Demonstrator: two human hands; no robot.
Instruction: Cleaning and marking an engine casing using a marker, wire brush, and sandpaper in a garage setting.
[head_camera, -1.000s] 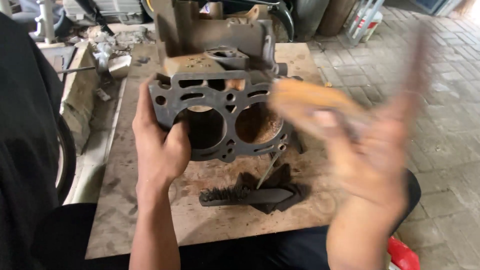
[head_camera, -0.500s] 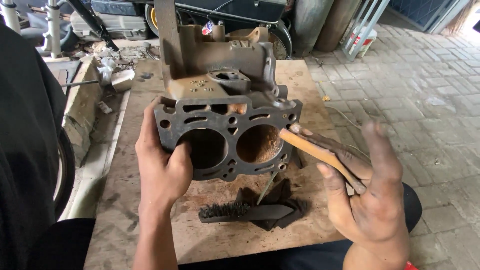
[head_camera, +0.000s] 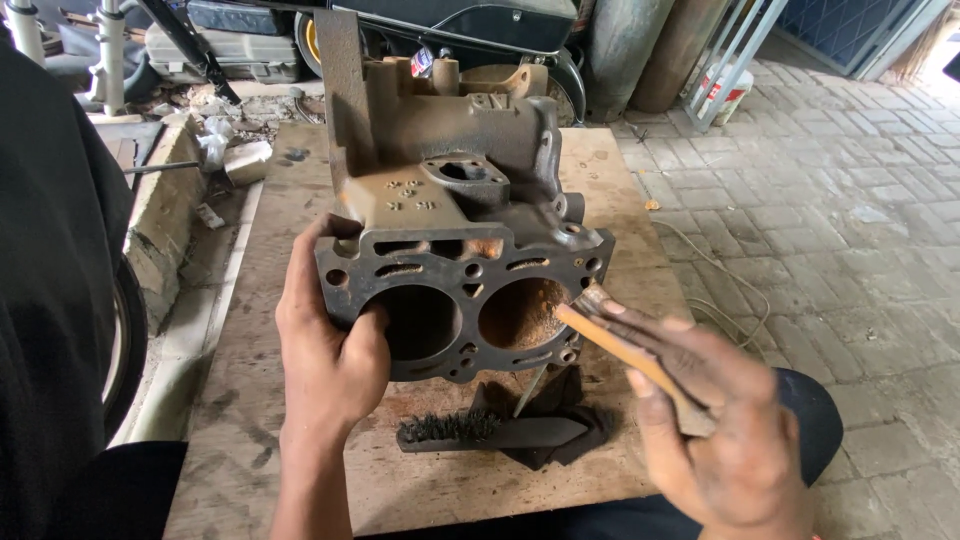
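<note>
A rusty cast-iron engine block (head_camera: 450, 200) with two cylinder bores stands on a wooden board (head_camera: 620, 200). My left hand (head_camera: 325, 350) grips the block's lower left corner, thumb hooked at the rim of the left bore. In my right hand (head_camera: 720, 430) is a wooden-handled brush (head_camera: 625, 350). Its tip rests at the right edge of the rusty right bore (head_camera: 520, 312).
A black wire brush (head_camera: 480, 430) lies on a dark cloth in front of the block, with a thin metal tool (head_camera: 530, 390) leaning beside it. A motorcycle (head_camera: 420, 25) and metal parts stand behind the board. Brick paving (head_camera: 830, 230) and a loose cord lie to the right.
My right hand has swung in from the right and brought the brush tip to the right bore. My left hand and the block have stayed put.
</note>
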